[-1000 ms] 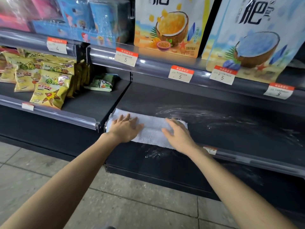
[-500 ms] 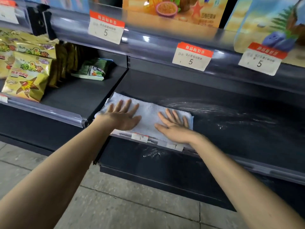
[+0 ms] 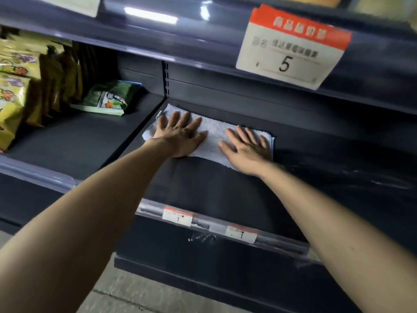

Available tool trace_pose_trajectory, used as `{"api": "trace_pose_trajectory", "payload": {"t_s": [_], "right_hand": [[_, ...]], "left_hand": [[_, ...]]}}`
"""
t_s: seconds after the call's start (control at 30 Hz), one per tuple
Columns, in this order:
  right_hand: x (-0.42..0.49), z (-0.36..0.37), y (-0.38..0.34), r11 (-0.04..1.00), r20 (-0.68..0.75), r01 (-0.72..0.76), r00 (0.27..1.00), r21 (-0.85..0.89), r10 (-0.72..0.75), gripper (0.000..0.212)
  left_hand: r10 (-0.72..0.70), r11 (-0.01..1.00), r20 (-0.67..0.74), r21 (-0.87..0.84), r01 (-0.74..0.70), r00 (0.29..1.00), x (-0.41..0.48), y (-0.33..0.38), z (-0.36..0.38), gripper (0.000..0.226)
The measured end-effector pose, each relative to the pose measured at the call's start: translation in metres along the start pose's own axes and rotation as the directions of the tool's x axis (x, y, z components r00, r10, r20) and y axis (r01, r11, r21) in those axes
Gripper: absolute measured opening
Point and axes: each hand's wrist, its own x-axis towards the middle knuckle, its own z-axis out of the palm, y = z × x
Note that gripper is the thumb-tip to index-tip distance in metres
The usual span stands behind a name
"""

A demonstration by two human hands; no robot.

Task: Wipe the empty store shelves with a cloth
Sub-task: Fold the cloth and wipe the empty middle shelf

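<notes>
A white terry cloth (image 3: 216, 134) lies flat toward the back left corner of the dark empty shelf (image 3: 214, 188). My left hand (image 3: 180, 136) presses palm-down on the cloth's left half, fingers spread. On the right half rests my right hand (image 3: 246, 147), also flat with fingers apart. Neither hand grips the cloth. Faint smeared streaks show on the shelf to the right of the cloth.
The neighbouring shelf on the left holds a green packet (image 3: 108, 98) and yellow snack bags (image 3: 13, 91). The upper shelf's rail hangs close overhead with a price tag marked 5 (image 3: 291, 48). Two small labels (image 3: 177, 216) sit on the front rail. Tiled floor (image 3: 126, 297) lies below.
Both hands have pushed the cloth from the shelf's front edge toward its back. The camera has come closer and lower to the shelf.
</notes>
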Motion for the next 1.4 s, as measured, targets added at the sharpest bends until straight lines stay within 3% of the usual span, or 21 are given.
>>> {"api": "trace_pose_trajectory", "payload": {"t_s": [0.2, 0.47, 0.73, 0.83, 1.03, 1.23, 1.4], "right_hand": [[-0.006, -0.004, -0.008, 0.999, -0.009, -0.036, 0.999, -0.019, 0.036, 0.065], [-0.073, 0.002, -0.031, 0.998, 0.032, 0.058, 0.998, 0.024, -0.059, 0.065], [-0.104, -0.002, -0.047, 0.998, 0.177, 0.038, 0.983, 0.042, -0.045, 0.063], [-0.091, 0.005, -0.047, 0.999, 0.112, 0.032, 0.993, 0.032, -0.036, 0.064], [-0.049, 0.003, -0.039, 1.000, -0.006, -0.026, 1.000, 0.000, 0.026, 0.063], [-0.042, 0.008, -0.028, 0.989, -0.040, -0.128, 0.991, 0.072, 0.131, 0.061], [-0.063, 0.002, 0.024, 0.971, -0.132, -0.235, 0.962, 0.048, 0.239, 0.052]], "left_hand": [[0.001, 1.000, 0.015, 0.009, -0.001, 1.000, -0.006, 0.001, -0.007, 0.069], [0.019, 0.998, 0.066, -0.065, -0.015, 0.998, -0.074, -0.017, 0.000, 0.069], [-0.034, 0.995, 0.164, -0.092, 0.050, 0.986, -0.104, -0.019, -0.001, 0.061], [-0.073, 0.984, 0.111, -0.152, 0.090, 0.991, -0.088, -0.014, -0.002, 0.063], [-0.080, 0.995, 0.010, -0.057, 0.080, 0.997, -0.025, -0.009, 0.000, 0.071], [0.060, 0.998, -0.039, 0.037, -0.059, 0.997, 0.033, 0.026, 0.004, 0.064], [0.175, 0.984, -0.004, 0.009, -0.175, 0.984, 0.050, 0.078, 0.002, 0.071]]}}
